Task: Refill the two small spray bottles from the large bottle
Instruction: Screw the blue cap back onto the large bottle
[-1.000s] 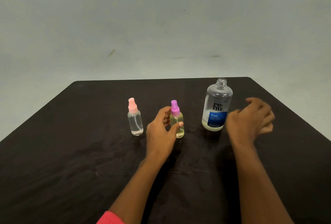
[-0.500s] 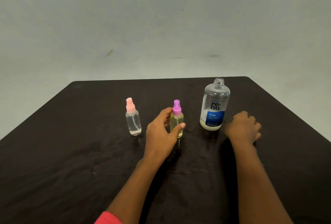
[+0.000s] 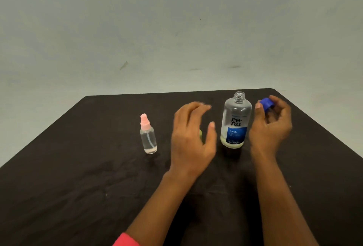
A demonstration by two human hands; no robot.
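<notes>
The scene is being lit by soft, even, rather dim light. The right hand (image 3: 272,129), gripping the blue cap (image 3: 266,104), is being rendered slightly soft. Just beside the grip, the large bottle (image 3: 236,122) is being shown sharp. Farther off, the left hand (image 3: 191,139) is being smeared by motion blur at its fingertips. Table (image 3: 78,167) edges far from the grip are being splayed by lens distortion.

Sprayer (image 3: 200,134), cap (image 3: 266,104) part-hidden
Left hand (image 3: 191,139) covers the sprayer but a yellowish sliver; right hand (image 3: 272,127) half-covers the cap; left fingertips (image 3: 203,106) blur.
</notes>
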